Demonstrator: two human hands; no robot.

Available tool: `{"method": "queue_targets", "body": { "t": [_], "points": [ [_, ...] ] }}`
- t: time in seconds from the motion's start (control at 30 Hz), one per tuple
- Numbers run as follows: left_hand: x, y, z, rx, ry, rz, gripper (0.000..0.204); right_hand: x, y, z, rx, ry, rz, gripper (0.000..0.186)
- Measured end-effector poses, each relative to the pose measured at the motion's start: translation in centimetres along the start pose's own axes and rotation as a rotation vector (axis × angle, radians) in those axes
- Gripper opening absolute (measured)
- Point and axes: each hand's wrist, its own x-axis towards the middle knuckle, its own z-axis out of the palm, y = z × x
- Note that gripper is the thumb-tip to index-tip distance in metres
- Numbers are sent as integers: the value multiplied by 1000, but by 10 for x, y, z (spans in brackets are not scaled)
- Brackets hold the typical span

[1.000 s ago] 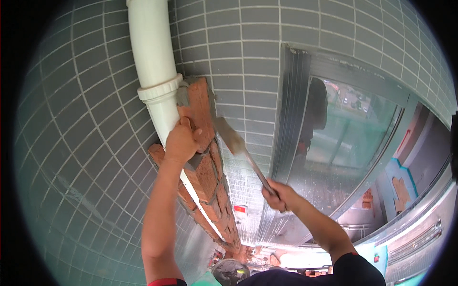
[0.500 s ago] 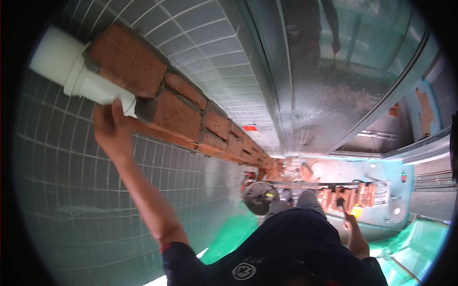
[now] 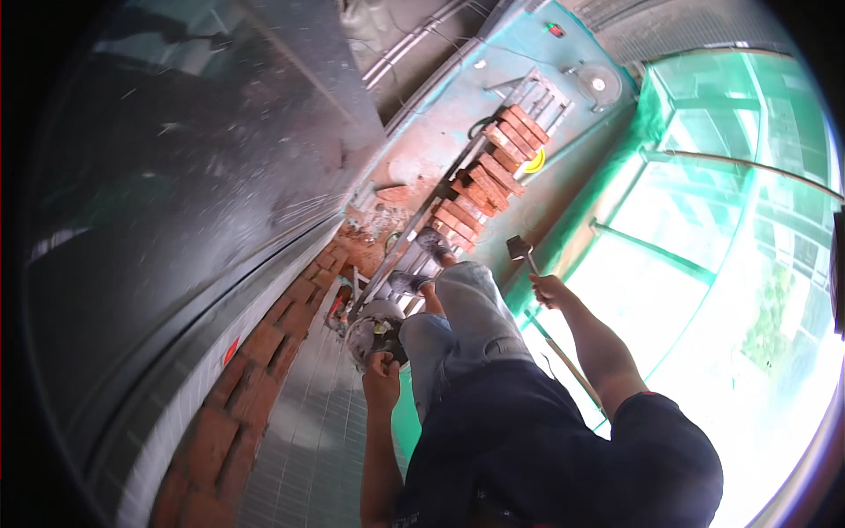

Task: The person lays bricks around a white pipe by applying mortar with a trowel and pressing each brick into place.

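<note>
Low beside my legs, my left hand (image 3: 380,374) is down at a pale, mortar-smeared bucket (image 3: 359,336), with its fingers curled in at the near rim; what they grip, if anything, is too small to make out. Off to the right, my right hand (image 3: 547,290) grips a trowel (image 3: 518,248) by its handle, blade raised and dark with residue. My shoes stand on a narrow metal platform (image 3: 550,101), where several red bricks (image 3: 497,179) lie in a row beyond my feet.
A stepped red brick column (image 3: 266,345) runs along the left by grey tile and a dark glossy panel (image 3: 194,150). Rubble (image 3: 387,220) lies on the floor. A yellow object (image 3: 533,161) and a round grey object (image 3: 599,84) are beyond. Green netting (image 3: 713,123) covers the right side.
The view has swung downward from the pipe and upper bricks to my legs and the platform. My left hand has left the brickwork and dropped to the bucket; my right hand with the trowel has lowered.
</note>
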Motion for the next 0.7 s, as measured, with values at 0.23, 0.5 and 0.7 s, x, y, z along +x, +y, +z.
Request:
{"method": "queue_targets", "body": {
  "t": [0.23, 0.5, 0.7],
  "points": [
    [160, -28, 96, 418, -392, 52, 31, 43, 38, 102, 785, -93, 204, 37],
    [331, -25, 237, 812, -682, 243, 35, 24, 40, 170, 693, 28, 130, 34],
    [423, -26, 337, 795, -380, 620, 29, 11, 15, 160, 754, 6, 174, 33]
  ]
}}
